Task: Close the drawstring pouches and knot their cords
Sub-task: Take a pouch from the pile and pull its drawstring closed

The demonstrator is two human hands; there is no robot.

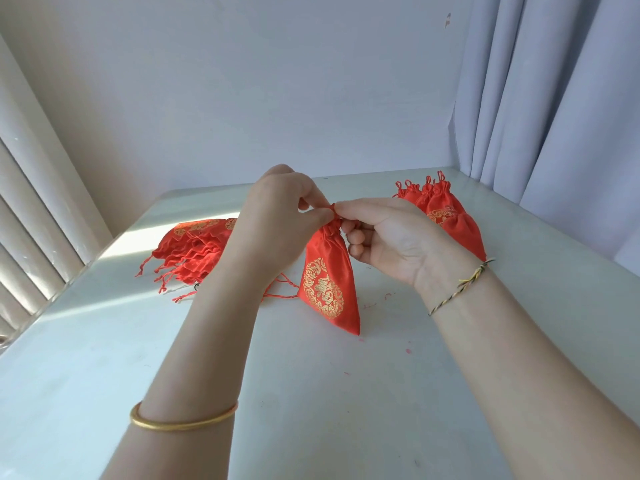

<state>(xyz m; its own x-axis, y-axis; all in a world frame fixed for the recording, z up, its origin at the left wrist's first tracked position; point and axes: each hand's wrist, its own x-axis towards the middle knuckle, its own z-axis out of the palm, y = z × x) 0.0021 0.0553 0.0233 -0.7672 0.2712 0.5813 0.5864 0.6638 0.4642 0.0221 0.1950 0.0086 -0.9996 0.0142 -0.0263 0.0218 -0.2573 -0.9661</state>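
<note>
A red satin pouch [329, 282] with a gold emblem hangs above the table, its mouth gathered tight. My left hand [280, 209] pinches the red cord at the top of the pouch from the left. My right hand [388, 233] pinches the same cord from the right, thumb and forefinger meeting my left fingertips. The cord between the fingers is mostly hidden. To the left lies a heap of red pouches [194, 247] with loose cords trailing. At the back right lies a smaller pile of pouches [446, 213] with drawn mouths and looped cords.
The white table [311, 393] runs to a wall at the back. A window frame [31, 230] borders its left edge, and pale curtains [554, 98] hang at the right. A gold bangle [183, 419] sits on my left wrist, a braided string [460, 289] on my right.
</note>
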